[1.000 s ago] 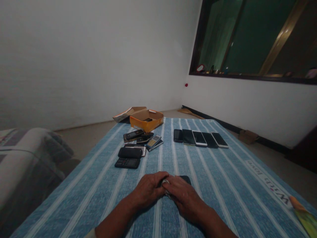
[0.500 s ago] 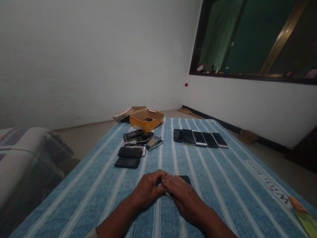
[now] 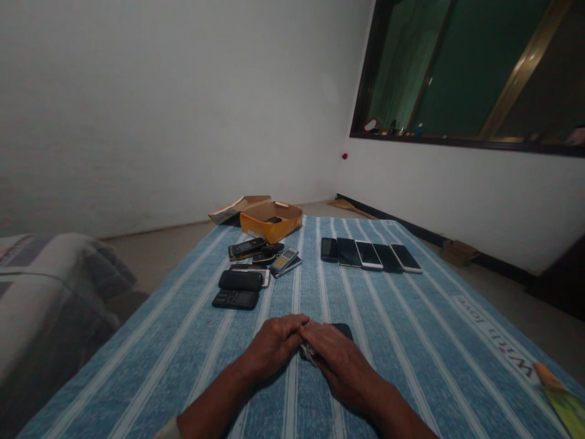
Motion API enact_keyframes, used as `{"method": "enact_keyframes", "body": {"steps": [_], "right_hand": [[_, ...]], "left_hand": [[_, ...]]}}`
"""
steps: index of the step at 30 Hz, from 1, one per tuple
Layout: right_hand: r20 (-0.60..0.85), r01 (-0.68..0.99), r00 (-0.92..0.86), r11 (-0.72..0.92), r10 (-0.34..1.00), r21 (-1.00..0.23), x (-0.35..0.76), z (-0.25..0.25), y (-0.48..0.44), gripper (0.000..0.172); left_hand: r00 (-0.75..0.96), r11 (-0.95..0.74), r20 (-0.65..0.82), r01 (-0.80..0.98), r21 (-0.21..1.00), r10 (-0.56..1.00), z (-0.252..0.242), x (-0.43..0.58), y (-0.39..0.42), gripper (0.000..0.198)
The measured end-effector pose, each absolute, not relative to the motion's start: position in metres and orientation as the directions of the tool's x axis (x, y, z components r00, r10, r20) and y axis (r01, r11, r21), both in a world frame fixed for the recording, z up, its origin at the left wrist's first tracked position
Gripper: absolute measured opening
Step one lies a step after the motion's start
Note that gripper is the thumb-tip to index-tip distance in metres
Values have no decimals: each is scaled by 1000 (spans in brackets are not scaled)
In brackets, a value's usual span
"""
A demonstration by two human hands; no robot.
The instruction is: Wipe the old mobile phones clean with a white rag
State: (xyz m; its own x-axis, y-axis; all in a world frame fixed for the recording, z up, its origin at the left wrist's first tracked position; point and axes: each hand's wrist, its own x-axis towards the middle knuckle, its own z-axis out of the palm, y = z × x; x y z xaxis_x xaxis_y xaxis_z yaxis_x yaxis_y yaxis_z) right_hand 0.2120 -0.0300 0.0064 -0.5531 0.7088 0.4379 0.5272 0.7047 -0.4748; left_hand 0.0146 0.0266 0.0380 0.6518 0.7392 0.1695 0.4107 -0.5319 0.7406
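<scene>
Left hand (image 3: 274, 346) and right hand (image 3: 340, 361) close together on a dark phone (image 3: 343, 330) by the striped cloth's (image 3: 411, 341) near edge, possibly pinching something pale. Five smartphones (image 3: 368, 254) lie rowed far right; keypad phones (image 3: 256, 261) lie heaped beside the orange box (image 3: 272, 228).

A row of smartphones (image 3: 369, 254) lies well beyond the right hand (image 3: 338, 360); keypad phones (image 3: 249, 271) and an orange box (image 3: 271, 222) lie beyond the left hand (image 3: 274, 347).
</scene>
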Motion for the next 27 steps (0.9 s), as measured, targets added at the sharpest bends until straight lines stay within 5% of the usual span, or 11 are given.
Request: {"method": "enact_keyframes", "body": {"steps": [10, 27], "right_hand": [[488, 500, -544, 731, 682, -465, 210, 14, -32, 64], [481, 548, -527, 712, 701, -438, 216, -6, -29, 77]], "left_hand": [[669, -624, 197, 490, 608, 717, 32, 12, 29, 30], [607, -456, 108, 456, 764, 787, 38, 15, 27, 24]]}}
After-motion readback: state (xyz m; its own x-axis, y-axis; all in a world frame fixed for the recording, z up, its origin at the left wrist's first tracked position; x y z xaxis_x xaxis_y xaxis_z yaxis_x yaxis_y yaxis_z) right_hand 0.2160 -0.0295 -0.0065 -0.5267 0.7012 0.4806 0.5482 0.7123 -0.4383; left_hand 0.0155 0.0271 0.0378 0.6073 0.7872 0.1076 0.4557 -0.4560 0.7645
